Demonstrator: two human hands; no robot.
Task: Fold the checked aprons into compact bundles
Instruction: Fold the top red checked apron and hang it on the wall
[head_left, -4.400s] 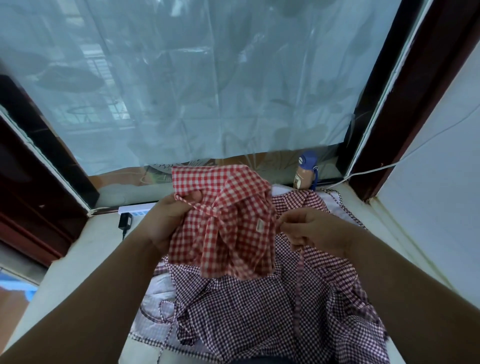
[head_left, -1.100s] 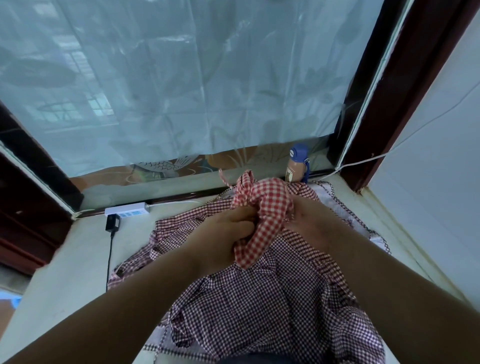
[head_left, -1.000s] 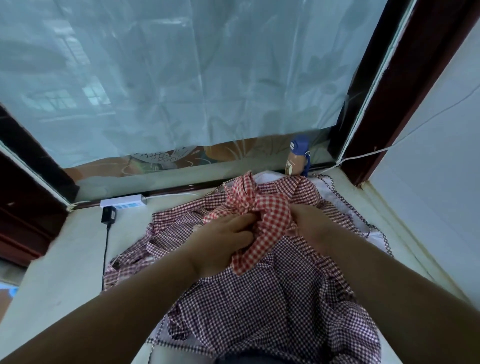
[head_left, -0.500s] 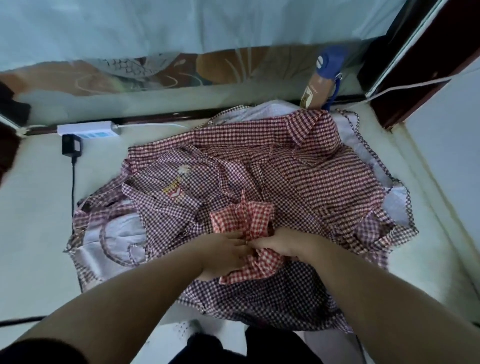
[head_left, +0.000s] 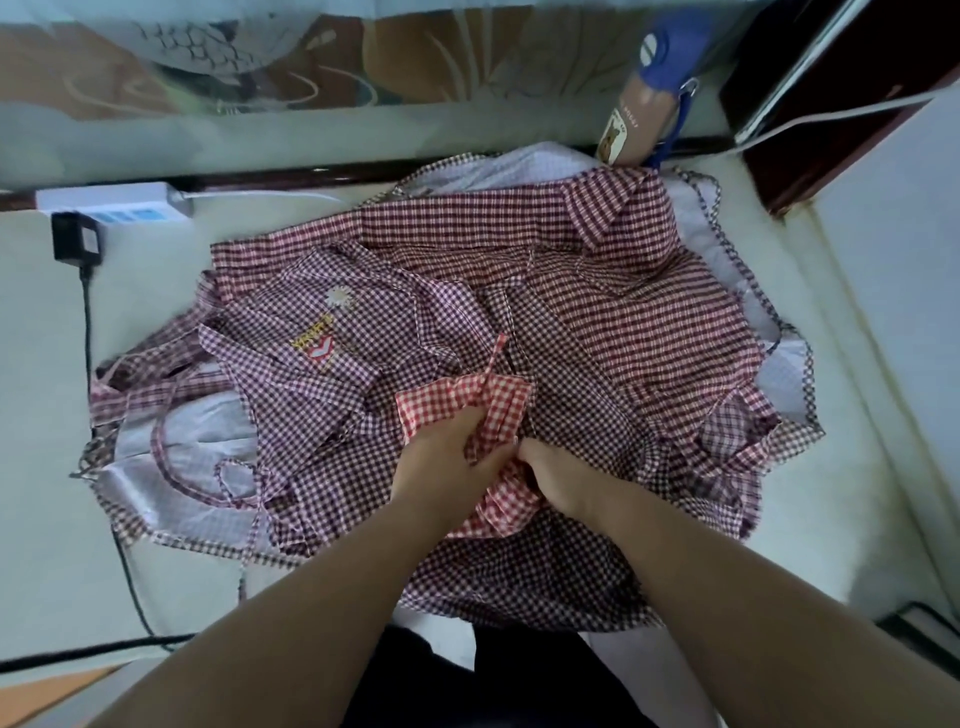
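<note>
Thin matt woven cloth for red-checked apron (head_left: 465, 399) and maroon-checked aprons (head_left: 597, 312). Faintly glossy pale lining (head_left: 200, 428). Smooth white plastic power strip (head_left: 111, 203).

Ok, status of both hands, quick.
Left hand: grips the red checked apron.
Right hand: grips the same apron.

The person is wearing a dark garment (head_left: 519, 686) below, with forearms showing bare down to the left hand (head_left: 441, 467) and right hand (head_left: 563, 480).

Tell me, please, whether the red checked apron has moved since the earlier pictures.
Yes: the red checked apron has come down, away from the blue-capped bottle, onto the dark checked aprons.
</note>
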